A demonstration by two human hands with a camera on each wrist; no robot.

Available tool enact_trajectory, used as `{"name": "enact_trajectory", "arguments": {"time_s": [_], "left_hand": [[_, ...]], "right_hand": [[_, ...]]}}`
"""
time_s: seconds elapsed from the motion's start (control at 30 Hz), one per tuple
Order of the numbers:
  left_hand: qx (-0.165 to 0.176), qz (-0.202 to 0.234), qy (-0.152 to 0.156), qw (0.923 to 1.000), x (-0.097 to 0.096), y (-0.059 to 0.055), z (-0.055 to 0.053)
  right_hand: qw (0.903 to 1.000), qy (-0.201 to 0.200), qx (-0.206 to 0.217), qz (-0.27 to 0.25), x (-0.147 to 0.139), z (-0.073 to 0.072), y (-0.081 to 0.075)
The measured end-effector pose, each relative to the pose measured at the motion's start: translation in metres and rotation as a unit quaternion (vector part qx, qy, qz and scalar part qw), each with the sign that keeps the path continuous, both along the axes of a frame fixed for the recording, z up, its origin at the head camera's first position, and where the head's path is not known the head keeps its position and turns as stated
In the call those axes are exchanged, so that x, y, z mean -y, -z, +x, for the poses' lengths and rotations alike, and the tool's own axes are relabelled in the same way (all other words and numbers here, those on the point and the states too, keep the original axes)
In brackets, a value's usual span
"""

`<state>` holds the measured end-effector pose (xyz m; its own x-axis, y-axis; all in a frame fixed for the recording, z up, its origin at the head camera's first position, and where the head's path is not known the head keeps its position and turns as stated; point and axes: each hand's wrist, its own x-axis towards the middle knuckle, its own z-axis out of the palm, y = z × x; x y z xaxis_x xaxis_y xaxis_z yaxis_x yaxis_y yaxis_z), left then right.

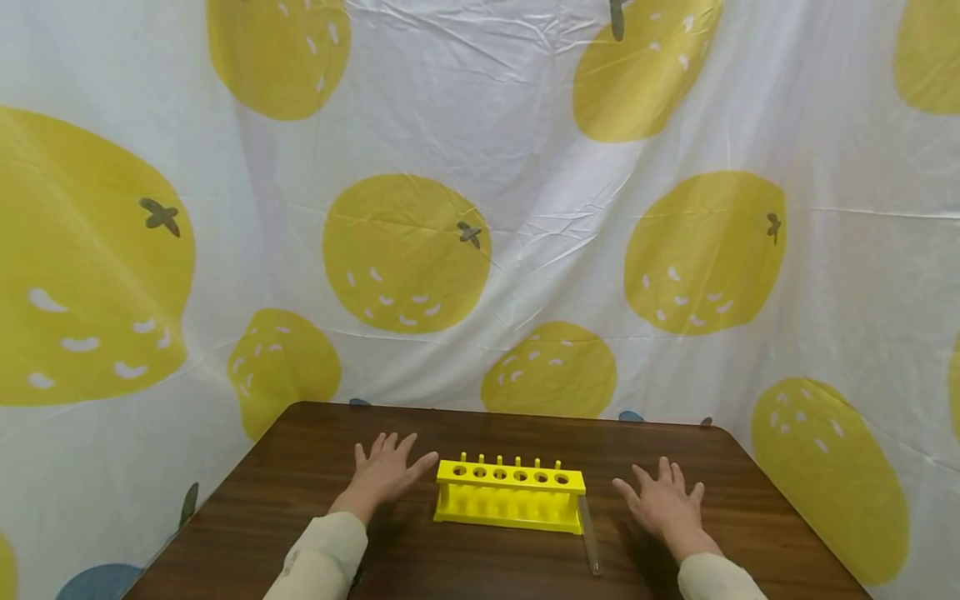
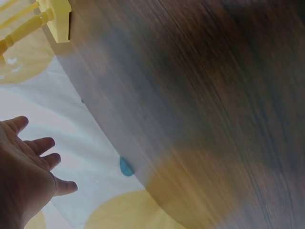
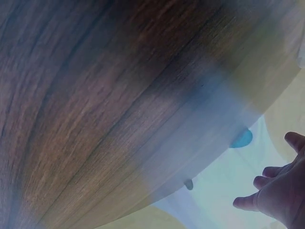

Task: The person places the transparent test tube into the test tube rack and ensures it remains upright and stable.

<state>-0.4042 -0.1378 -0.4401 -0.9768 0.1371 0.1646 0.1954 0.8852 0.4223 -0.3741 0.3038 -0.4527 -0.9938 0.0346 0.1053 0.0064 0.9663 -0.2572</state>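
Observation:
A yellow test tube rack [image 1: 510, 477] stands on the brown table, with a row of round holes on top and short pegs along its back. At its right end a clear glass test tube [image 1: 590, 537] lies on the table, pointing toward the near edge. My left hand [image 1: 385, 477] is spread just left of the rack, thumb toward it, holding nothing. To the right of the tube, my right hand [image 1: 666, 504] has its fingers spread and is likewise bare. The left wrist view catches one end of the rack [image 2: 59, 21] above the left hand [image 2: 28, 171].
The dark wood-grain table [image 1: 450, 567] has rounded far corners. Behind it and along both sides hangs a white curtain [image 1: 525, 250] printed with large yellow fruit. Pale sleeves [image 1: 322, 554] cover both forearms.

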Motion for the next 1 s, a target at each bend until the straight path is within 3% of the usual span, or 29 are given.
{"name": "enact_trajectory", "arguments": {"time_s": [0.47, 1.0], "left_hand": [[0.01, 0.037, 0.006, 0.9993, -0.008, -0.005, 0.005], [0.022, 0.072, 0.01, 0.9971, -0.015, 0.001, 0.006]], "right_hand": [[0.9999, 0.01, -0.003, -0.011, 0.008, 0.0, 0.002], [0.9994, 0.017, -0.007, -0.03, 0.021, 0.001, -0.001]]}}
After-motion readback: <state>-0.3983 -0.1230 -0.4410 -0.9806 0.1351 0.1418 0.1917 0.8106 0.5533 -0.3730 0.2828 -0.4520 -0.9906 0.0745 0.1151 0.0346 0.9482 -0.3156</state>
